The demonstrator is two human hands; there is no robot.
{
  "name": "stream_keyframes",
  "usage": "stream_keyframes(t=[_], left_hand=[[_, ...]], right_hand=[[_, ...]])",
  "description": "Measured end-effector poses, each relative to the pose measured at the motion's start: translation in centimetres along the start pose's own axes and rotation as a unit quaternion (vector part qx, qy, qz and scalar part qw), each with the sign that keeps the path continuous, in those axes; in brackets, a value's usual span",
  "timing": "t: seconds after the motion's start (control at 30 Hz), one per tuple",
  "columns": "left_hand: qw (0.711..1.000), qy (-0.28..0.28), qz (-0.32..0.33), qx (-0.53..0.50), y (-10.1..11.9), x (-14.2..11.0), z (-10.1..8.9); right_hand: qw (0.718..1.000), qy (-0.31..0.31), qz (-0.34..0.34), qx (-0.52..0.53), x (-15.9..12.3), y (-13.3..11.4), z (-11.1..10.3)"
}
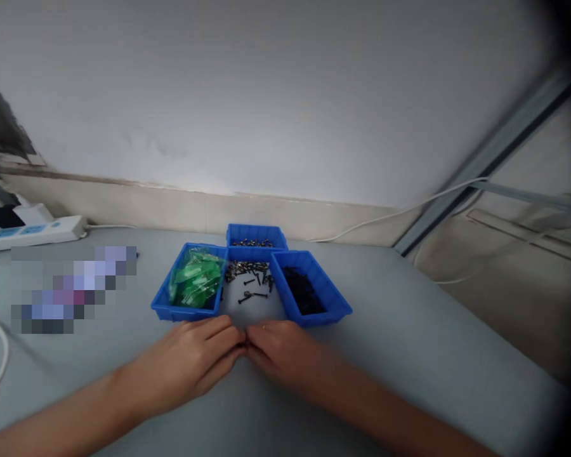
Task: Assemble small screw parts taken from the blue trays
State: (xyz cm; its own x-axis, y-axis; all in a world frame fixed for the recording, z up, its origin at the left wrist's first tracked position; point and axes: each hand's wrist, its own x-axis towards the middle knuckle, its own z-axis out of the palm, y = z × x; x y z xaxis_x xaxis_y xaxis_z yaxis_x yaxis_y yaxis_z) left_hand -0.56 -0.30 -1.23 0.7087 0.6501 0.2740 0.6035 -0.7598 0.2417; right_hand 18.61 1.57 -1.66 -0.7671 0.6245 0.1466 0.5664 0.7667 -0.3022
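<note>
Left hand [197,355] and right hand [285,352] meet, fingertips pinched – can't tell on what; loose screws [249,281] lie just beyond, between blue bins with green packets [195,279] and black pieces [304,292] – plenty unused, finished count unclear

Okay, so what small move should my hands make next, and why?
I'd probably part the fingertips slightly to check the piece: left hand and right hand meet nearer me than the loose screws, and whatever they may hold is hidden.
</note>
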Motion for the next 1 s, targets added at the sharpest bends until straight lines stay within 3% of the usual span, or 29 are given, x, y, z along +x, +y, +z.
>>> stream_keyframes(t=[0.13, 0.27, 0.5, 0.77, 1.0], left_hand=[[1.000, -0.010, -0.005, 0.010, -0.2, 0.1, -0.2], [0.999, -0.032, -0.016, 0.006, -0.1, 0.2, -0.1], [0.999, -0.027, -0.017, 0.032, 0.0, 0.1, 0.6], [0.990, -0.102, -0.084, 0.046, -0.5, 0.2, 0.3], [0.995, -0.081, -0.055, 0.024, -0.3, 0.2, -0.2]], right_hand=[[0.998, -0.039, 0.012, 0.038, -0.2, -0.3, -1.0], [0.996, -0.032, 0.044, 0.067, -0.3, -0.7, -1.9], [1.000, -0.028, 0.010, -0.008, 0.0, -0.3, -1.5], [0.998, -0.051, 0.016, -0.031, -0.2, -0.3, -1.8], [0.996, -0.036, 0.023, -0.078, -0.2, -0.4, -1.0]])
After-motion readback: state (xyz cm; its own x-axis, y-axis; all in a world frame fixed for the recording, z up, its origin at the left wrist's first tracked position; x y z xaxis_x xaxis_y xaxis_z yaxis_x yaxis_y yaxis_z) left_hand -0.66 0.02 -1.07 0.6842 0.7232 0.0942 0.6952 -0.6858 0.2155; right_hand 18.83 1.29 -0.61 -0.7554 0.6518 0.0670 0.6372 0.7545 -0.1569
